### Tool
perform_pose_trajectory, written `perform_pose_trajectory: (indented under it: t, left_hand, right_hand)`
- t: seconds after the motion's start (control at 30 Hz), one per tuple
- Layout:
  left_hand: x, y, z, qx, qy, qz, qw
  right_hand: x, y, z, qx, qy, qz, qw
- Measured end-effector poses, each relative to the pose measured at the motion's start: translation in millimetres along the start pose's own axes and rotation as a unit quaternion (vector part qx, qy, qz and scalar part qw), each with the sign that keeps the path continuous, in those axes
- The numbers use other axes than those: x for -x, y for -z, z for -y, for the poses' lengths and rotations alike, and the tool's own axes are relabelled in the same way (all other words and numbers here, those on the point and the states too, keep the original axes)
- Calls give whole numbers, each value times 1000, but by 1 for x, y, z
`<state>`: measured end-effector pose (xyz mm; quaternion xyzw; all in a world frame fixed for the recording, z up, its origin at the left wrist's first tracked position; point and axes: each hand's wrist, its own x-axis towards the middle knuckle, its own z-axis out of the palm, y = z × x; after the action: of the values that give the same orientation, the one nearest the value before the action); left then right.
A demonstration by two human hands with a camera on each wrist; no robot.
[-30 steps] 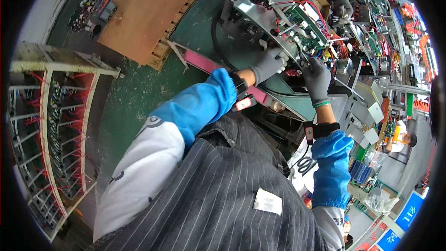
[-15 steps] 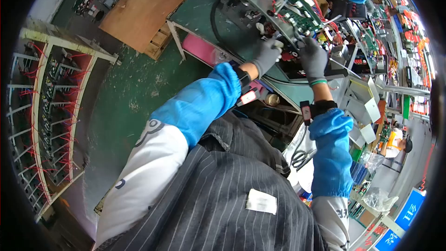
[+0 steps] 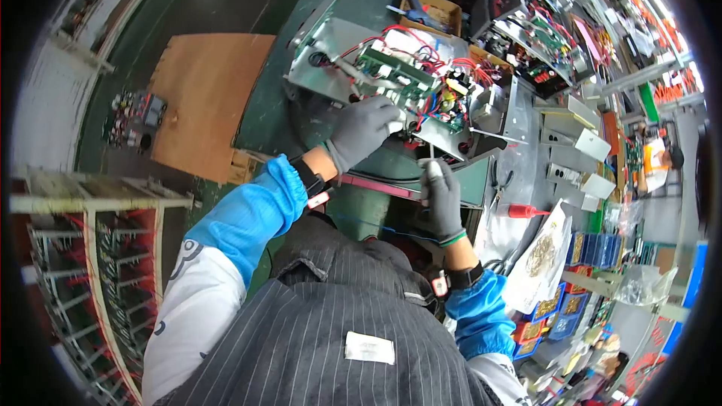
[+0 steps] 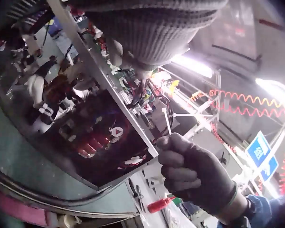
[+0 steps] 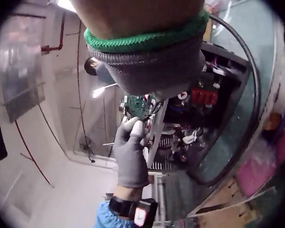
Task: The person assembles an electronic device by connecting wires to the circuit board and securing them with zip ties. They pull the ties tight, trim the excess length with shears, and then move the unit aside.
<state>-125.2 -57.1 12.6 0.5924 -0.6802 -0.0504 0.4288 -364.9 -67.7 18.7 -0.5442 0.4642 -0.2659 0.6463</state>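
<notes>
On the bench, the metal chassis carries a green circuit board and red wires. My gloved left hand is at its near edge, thumb and fingers together. The right wrist view shows that hand pinching thin black wires beside the board. Just off the chassis's near right corner, my gloved right hand is raised. It pinches a thin white strip, clearest in the left wrist view, with the other fingers curled. What lies under the left fingertips is partly hidden.
A thick black cable curves along the bench edge. To the right are pliers, a red-handled tool, metal brackets and blue bins. Further chassis stand behind; a cardboard box sits at the back.
Both hands were close together at the chassis; the right hand has pulled back from it and now shows a white strip. The head view has shifted, showing more of the bench.
</notes>
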Motion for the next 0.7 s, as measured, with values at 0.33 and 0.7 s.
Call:
perform_pose_trajectory:
  t: [0.33,0.7]
  left_hand:
    - [-48,8,2,-93,-63,194,975]
    - [-69,10,21,-33,-86,322,942]
  right_hand:
    - [1,-38,-20,-114,-7,-61,992]
    - [-19,-81,-35,-285,-118,-78,948]
